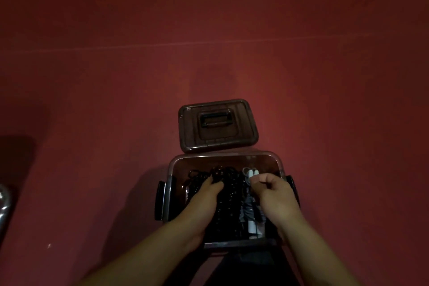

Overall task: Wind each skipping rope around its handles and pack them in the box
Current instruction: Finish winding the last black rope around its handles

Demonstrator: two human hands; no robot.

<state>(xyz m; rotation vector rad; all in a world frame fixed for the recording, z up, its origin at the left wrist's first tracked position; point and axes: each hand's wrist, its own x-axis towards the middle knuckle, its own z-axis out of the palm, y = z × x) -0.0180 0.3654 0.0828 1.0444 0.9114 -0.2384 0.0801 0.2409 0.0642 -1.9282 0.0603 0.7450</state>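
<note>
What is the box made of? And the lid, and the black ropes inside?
The box looks like see-through tinted plastic: the red floor shows through its walls, and its rim shines. The lid seems the same plastic, smooth, with a moulded handle. The black ropes look bumpy, maybe beaded or braided cord; the light is too dim to say for sure.

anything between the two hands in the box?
Yes: in the head view, wound black ropes fill the gap between the left hand and right hand, inside the box.
</note>
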